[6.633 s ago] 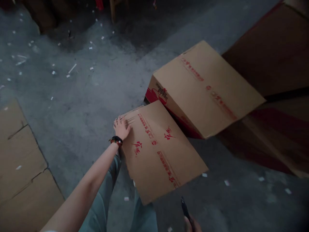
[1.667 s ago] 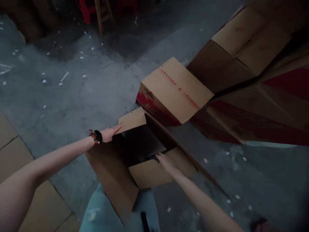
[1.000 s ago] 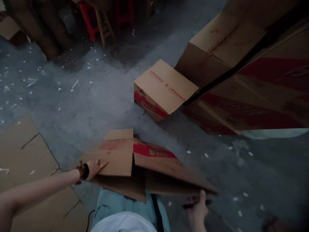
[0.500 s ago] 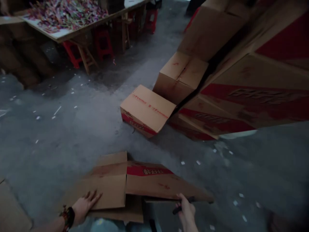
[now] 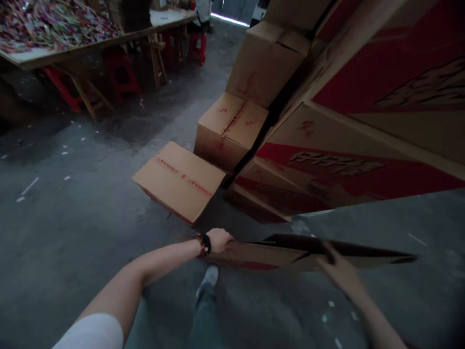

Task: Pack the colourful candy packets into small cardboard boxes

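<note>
A folded, flattened cardboard carton (image 5: 257,252) with a red printed band is held on edge just above the floor, its dark opening facing up. My left hand (image 5: 219,240), with a dark beaded band at the wrist, is closed over its left end. At the carton's right part is my right hand (image 5: 337,269), blurred by motion. A slim black tool (image 5: 330,253) shows between its thumb and fingers; its exact kind is unclear. Whether the right hand also grips the cardboard, I cannot tell.
A closed carton (image 5: 179,182) stands on the floor ahead, beside stacked cartons (image 5: 232,121) and a tall red-printed stack (image 5: 337,160) at right. A table (image 5: 145,31) heaped with small colourful wrapped pieces stands back left, red stools (image 5: 121,77) beneath. Paper scraps litter the floor.
The carton has swung from lying with its flaps spread to standing on edge, and moved right. My left hand has gone from flat on a flap to gripping its end. The view has shifted right.
</note>
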